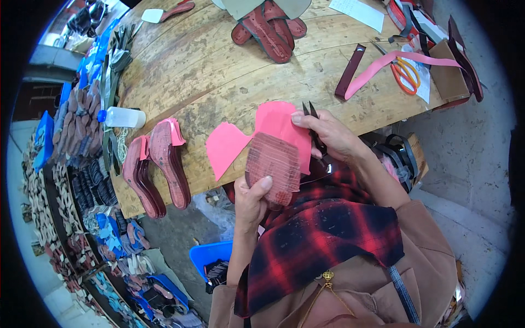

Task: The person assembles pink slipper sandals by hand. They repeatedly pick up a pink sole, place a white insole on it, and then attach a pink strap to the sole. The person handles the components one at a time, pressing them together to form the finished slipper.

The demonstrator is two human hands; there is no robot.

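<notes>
My left hand (252, 195) grips a dark red shoe sole (273, 167), tread side up, by its lower end. A pink sheet of lining (240, 139) is stuck under the sole and spreads out beyond it on the left and top. My right hand (328, 134) holds small black scissors (313, 123), blades pointing up at the pink sheet's right edge, with a finger pressing on the sheet. Both hands are just above the near edge of the wooden table (219, 71).
Two red soles with pink lining (156, 167) lie at the table's left edge beside a white bottle with a blue cap (121, 117). More red soles (267, 30), orange-handled scissors (406, 74), a pink strip (404, 60) and dark straps lie farther back. Stacked soles fill the shelves on the left.
</notes>
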